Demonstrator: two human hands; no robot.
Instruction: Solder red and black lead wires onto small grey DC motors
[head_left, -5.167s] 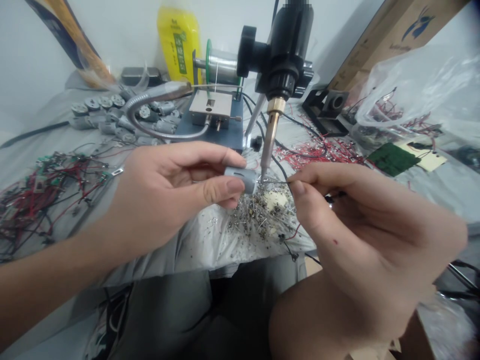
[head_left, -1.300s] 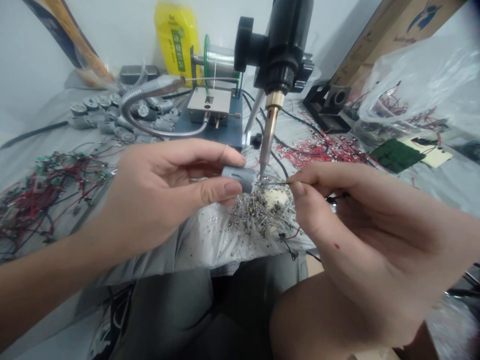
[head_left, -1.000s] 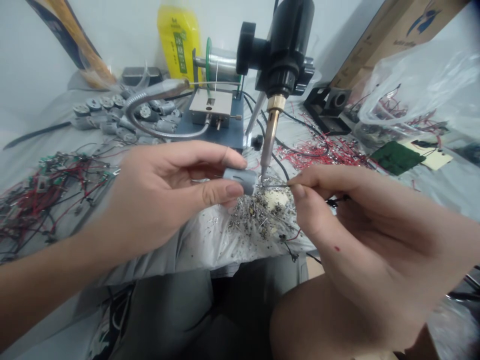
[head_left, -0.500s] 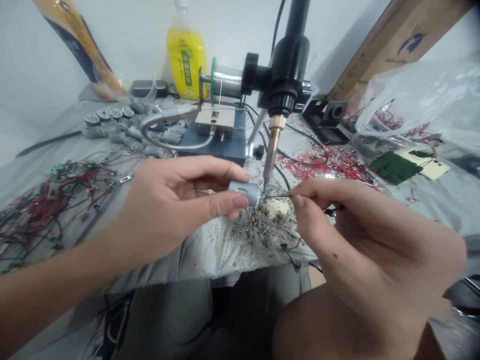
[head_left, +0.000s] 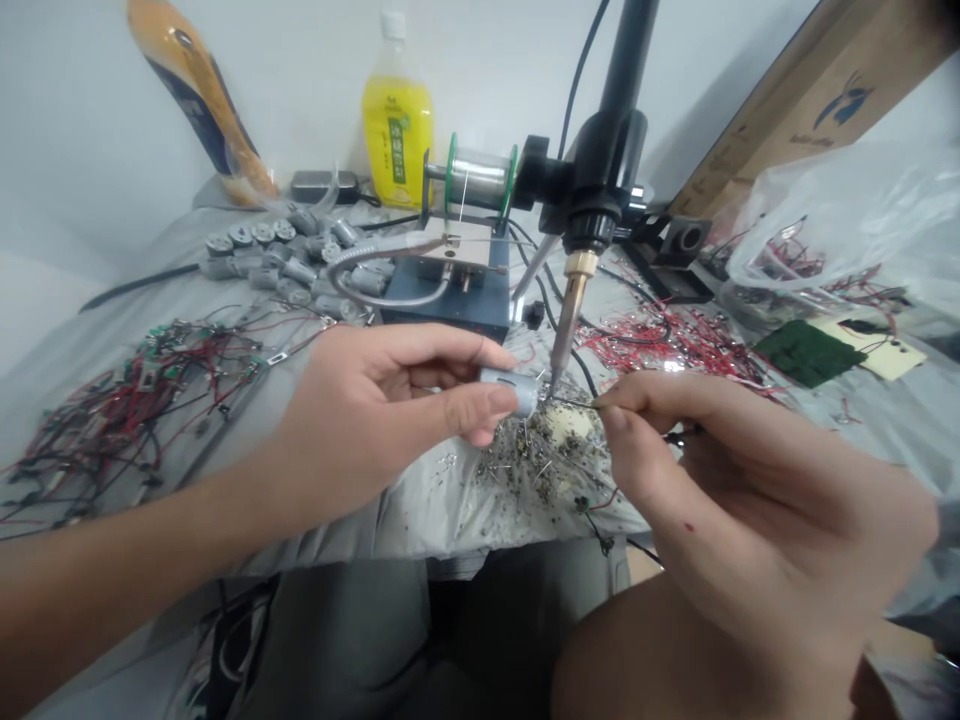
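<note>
My left hand (head_left: 405, 400) grips a small grey cylindrical motor (head_left: 517, 390) between thumb and fingers, its terminal end turned to the right. The tip of a soldering iron (head_left: 568, 325), clamped on a black stand, comes down at that end; whether it touches a terminal is too small to tell. From the right, my right hand (head_left: 675, 450) pinches a thin dark wire (head_left: 577, 402) whose end reaches the motor's terminal end under the iron tip. Solder bits and clippings (head_left: 536, 460) lie on the covered table below.
A solder spool (head_left: 480, 185) sits on a blue solder feeder (head_left: 450, 295) behind my hands. Grey motors (head_left: 292, 265) are heaped at back left, wired switches (head_left: 135, 400) at left. Red wires (head_left: 667, 340) and a plastic bag (head_left: 825, 220) lie right; a yellow bottle (head_left: 397, 140) stands behind.
The whole view has shifted, so everything appears farther right and slightly lower. Both hands keep their grips, with the motor and wire still at the iron tip.
</note>
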